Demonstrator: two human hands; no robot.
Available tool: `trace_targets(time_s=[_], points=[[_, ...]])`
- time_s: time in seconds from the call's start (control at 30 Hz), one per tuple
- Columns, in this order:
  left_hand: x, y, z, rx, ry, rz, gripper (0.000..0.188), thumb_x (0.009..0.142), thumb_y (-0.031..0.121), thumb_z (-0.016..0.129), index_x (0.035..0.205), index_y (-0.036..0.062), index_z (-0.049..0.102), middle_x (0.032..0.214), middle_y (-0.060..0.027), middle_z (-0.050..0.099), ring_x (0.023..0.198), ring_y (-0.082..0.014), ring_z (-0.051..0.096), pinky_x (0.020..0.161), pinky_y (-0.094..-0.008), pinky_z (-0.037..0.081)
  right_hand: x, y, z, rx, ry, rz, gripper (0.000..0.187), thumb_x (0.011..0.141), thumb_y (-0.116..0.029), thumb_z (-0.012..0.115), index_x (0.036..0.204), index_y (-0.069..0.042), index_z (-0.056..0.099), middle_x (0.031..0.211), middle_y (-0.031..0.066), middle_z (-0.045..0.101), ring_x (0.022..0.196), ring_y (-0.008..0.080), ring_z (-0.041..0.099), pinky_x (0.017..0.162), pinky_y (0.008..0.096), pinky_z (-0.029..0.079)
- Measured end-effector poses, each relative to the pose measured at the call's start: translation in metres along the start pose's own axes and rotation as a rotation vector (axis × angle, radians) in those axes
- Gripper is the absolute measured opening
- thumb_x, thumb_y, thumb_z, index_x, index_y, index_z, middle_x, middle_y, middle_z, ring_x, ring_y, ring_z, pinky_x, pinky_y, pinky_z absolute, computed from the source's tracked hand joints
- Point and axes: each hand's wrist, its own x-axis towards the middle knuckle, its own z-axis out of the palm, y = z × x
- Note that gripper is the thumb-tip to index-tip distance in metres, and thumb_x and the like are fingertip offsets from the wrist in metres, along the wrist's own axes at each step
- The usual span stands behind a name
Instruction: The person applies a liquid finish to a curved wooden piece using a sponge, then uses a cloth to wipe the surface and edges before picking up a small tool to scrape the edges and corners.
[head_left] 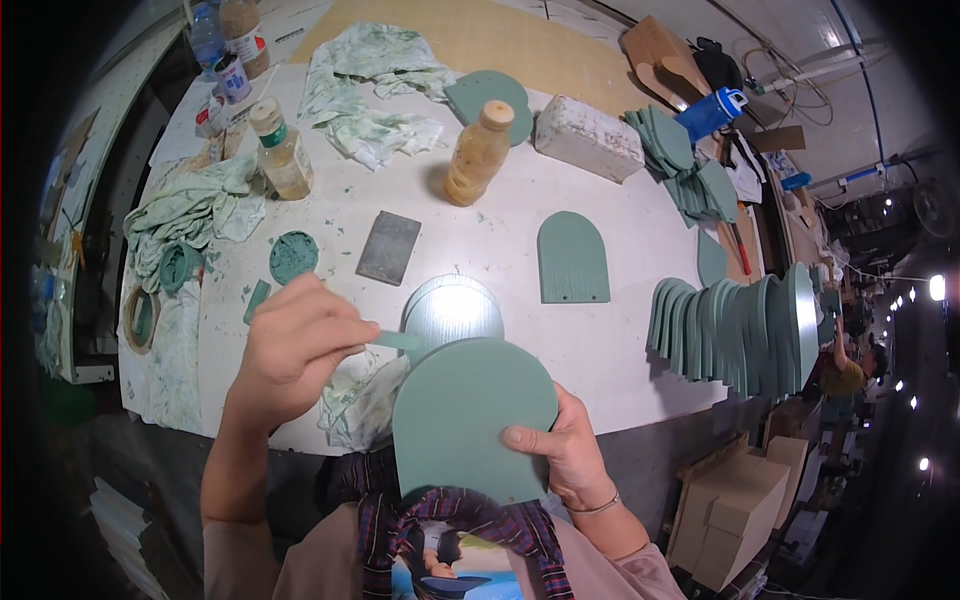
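Observation:
My right hand [570,452] grips a green arch-topped panel [472,415] by its right edge, thumb flat on its face, close to my body. My left hand [300,345] is closed in a pinch on a thin flat green strip [398,340], its tip by the panel's upper left edge. Just beyond lies a shiny green rounded panel [452,305], partly covered by the held one. Near my left hand stand a small tub of green paste [294,257] and a dark grey rectangular block [389,247].
Another arched panel [573,258] lies to the right, beside a long row of upright panels [735,330]. Two bottles [478,155] stand farther back near a pale block [590,137]. Stained cloths [370,90] lie around the table; cardboard boxes [730,515] stand at lower right.

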Motion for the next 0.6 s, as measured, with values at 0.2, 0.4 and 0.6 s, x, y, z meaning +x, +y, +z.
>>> trace_targets(time_s=[0.2,0.4,0.6], points=[[-0.017,0.01,0.003,-0.296,0.039,-0.305,0.012,0.076,-0.009,0.062,0.086,-0.005,0.069,0.065,-0.0122,0.067,0.056,-0.0177,0.066,0.051,-0.0264,0.048,-0.001,0.001,-0.002,0.012,-0.01,0.001,0.054,0.076,-0.003,0.079,0.123,0.006,0.053,0.11,0.0115,0.064,0.102,0.0195,0.061,0.091,0.0326,0.05],[-0.02,0.014,0.004,-0.359,0.001,-0.389,0.01,0.078,-0.008,0.061,0.086,-0.0065,0.069,0.066,-0.0115,0.067,0.057,-0.0151,0.066,0.052,-0.0253,0.05,-0.002,0.0,-0.001,0.017,-0.01,-0.006,0.053,0.076,-0.002,0.079,0.122,0.006,0.054,0.11,0.0103,0.064,0.102,0.018,0.061,0.091,0.0316,0.049],[-0.02,0.013,0.009,-0.352,0.013,-0.402,0.011,0.081,-0.006,0.06,0.087,-0.0067,0.069,0.065,-0.0107,0.067,0.056,-0.0137,0.065,0.051,-0.0241,0.048,-0.002,0.002,-0.003,0.007,-0.007,-0.01,0.054,0.075,-0.002,0.079,0.122,0.006,0.054,0.11,0.0101,0.064,0.102,0.0181,0.06,0.092,0.0316,0.049]])
